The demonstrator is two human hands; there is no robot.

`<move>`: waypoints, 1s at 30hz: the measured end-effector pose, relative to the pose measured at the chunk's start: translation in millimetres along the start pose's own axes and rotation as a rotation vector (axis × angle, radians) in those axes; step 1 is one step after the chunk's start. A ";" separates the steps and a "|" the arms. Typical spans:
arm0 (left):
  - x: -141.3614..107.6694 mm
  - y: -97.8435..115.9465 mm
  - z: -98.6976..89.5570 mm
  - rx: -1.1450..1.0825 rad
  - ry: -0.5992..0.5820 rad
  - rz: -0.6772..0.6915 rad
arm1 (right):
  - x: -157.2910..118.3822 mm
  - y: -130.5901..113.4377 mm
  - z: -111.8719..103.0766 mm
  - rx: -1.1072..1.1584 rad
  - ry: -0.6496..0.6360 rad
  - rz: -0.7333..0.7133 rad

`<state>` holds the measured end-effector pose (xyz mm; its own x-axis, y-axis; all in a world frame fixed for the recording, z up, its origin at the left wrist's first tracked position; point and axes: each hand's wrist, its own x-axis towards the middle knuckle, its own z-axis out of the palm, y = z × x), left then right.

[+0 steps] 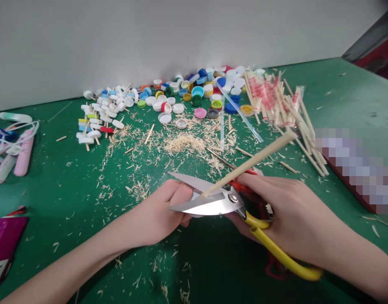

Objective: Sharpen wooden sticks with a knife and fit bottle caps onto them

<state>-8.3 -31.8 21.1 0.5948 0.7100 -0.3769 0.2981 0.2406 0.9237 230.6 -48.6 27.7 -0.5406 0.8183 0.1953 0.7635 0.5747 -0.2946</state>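
Observation:
My right hand (pixel 285 215) holds scissors with yellow handles (pixel 276 249), their metal blades spread apart and pointing left. Between the blades, near the pivot, lies the lower end of a wooden stick (pixel 257 159), which slants up to the right. My left hand (pixel 168 211) is closed at the blades, beside the stick's lower end; its grip is partly hidden behind the blades. A second tool with red handles (pixel 244 185) and a thin metal tip shows behind my right hand, partly covered by it.
Wood shavings (pixel 186 143) are scattered over the green table (pixel 67 169). Bottle caps (pixel 197 100) and caps joined by sticks (pixel 94 122) lie at the back. Wrapped sticks (pixel 270 97) are at the right. A glue gun (pixel 23 152) and magenta box (pixel 7 240) sit left.

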 end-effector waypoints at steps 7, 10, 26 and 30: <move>4.5 7.6 1.2 -0.040 -0.089 0.047 | 1.7 4.1 0.4 0.082 0.066 -0.036; 4.3 5.7 1.2 -0.036 -0.104 0.034 | -0.2 6.1 2.6 0.074 0.055 -0.039; 2.0 16.0 -29.6 0.811 0.919 0.377 | 2.8 13.9 1.7 -0.564 0.249 -0.013; -1.5 16.8 -19.0 1.409 0.946 0.875 | 3.3 7.8 1.8 -0.628 0.200 -0.011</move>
<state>-18.3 -16.2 38.5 0.4956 0.5114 0.7020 0.7763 -0.6233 -0.0940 234.2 -41.5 24.3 -0.5200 0.7635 0.3830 0.8518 0.4303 0.2987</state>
